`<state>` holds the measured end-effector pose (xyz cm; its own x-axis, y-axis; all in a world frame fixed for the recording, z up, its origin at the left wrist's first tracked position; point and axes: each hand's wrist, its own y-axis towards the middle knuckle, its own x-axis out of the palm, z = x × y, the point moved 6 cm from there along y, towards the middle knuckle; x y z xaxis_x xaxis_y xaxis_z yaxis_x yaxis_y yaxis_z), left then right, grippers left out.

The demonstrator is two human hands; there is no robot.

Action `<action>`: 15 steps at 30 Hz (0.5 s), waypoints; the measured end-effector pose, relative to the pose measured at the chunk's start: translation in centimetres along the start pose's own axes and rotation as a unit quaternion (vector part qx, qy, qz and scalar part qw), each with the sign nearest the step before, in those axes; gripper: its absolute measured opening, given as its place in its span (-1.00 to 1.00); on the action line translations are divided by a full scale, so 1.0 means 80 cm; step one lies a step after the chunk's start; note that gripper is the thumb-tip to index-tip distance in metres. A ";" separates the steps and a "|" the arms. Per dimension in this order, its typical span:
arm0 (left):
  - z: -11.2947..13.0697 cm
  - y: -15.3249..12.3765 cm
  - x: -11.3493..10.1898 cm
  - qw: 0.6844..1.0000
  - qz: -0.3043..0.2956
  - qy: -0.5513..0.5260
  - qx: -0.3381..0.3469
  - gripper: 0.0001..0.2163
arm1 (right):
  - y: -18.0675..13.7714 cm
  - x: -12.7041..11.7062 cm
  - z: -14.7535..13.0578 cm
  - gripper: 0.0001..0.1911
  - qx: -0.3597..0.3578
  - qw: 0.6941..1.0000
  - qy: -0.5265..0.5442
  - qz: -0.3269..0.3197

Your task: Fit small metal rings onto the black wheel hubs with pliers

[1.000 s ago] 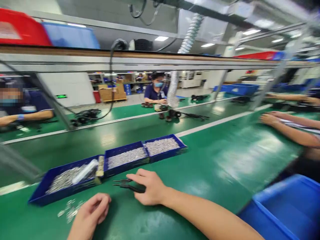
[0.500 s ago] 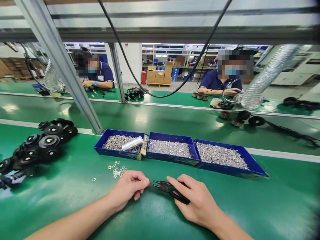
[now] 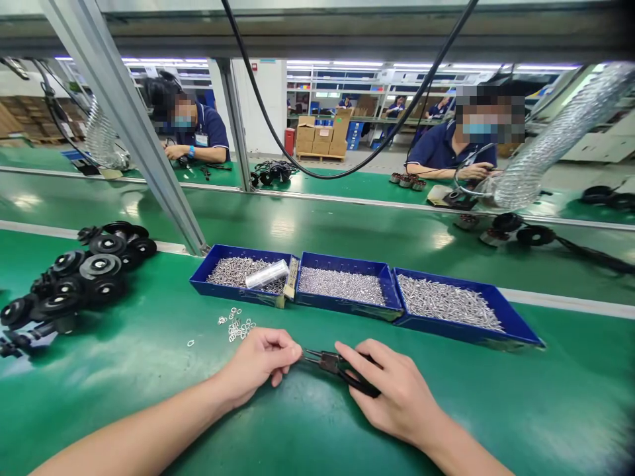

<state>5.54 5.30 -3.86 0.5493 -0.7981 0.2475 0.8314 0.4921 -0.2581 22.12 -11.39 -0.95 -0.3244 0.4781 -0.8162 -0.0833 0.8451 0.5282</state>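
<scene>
My right hand (image 3: pixel 397 393) grips black-handled pliers (image 3: pixel 333 365) flat on the green table, their thin tips pointing left. My left hand (image 3: pixel 260 363) is pinched closed right at the plier tips; whatever small part sits between its fingers is hidden. Several small metal rings (image 3: pixel 237 326) lie scattered just beyond my left hand. Behind both hands stand three blue trays (image 3: pixel 347 311) of silvery metal parts; a clear tube (image 3: pixel 266 274) rests in the left tray.
A heap of black round wheels (image 3: pixel 84 271) lies at the left. A slanted metal post (image 3: pixel 131 132) rises behind the trays. Black cables hang overhead. Across the far belt, two people work beside a silver flexible duct (image 3: pixel 550 149).
My view swung from the right side of the table to straight ahead. My left hand came up to the plier tips; my right hand stays on the pliers.
</scene>
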 end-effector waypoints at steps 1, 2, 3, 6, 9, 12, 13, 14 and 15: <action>0.000 0.000 0.000 1.000 0.000 0.000 0.001 -0.54 | 0.001 -0.001 -0.001 -0.34 -0.002 1.000 -0.002 0.001; 0.000 0.000 0.000 1.000 0.000 -0.001 0.001 -0.54 | 0.001 -0.001 -0.001 -0.34 -0.003 1.000 -0.003 0.003; 0.000 0.000 0.001 1.000 0.001 -0.001 0.002 -0.54 | 0.002 -0.001 -0.002 -0.35 -0.005 1.000 -0.005 0.003; 0.001 -0.001 0.001 1.000 0.004 0.000 0.003 -0.55 | 0.002 0.000 -0.001 -0.34 -0.005 1.000 -0.015 -0.001; 0.001 -0.001 0.001 1.000 0.004 0.001 0.003 -0.55 | 0.002 0.002 -0.001 -0.34 -0.005 0.999 -0.030 -0.010; 0.000 0.000 -0.001 1.000 0.000 -0.003 0.002 -0.54 | 0.003 0.001 -0.003 -0.36 -0.014 0.999 -0.050 -0.017; 0.000 0.000 -0.001 1.000 -0.002 -0.005 0.002 -0.55 | 0.003 0.000 -0.004 -0.36 -0.018 0.998 -0.057 -0.019; 0.001 0.001 -0.001 1.000 -0.003 -0.007 0.003 -0.55 | 0.004 -0.001 -0.005 -0.36 -0.022 0.998 -0.062 -0.022; 0.002 0.001 -0.001 1.000 -0.004 -0.008 0.003 -0.55 | 0.005 -0.003 -0.007 -0.36 -0.024 0.997 -0.066 -0.026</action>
<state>5.59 5.41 -3.77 0.5437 -0.7966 0.2644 0.8363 0.4876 -0.2506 21.64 -11.25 -0.43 -0.1928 0.4646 -0.8643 -0.1427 0.8582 0.4931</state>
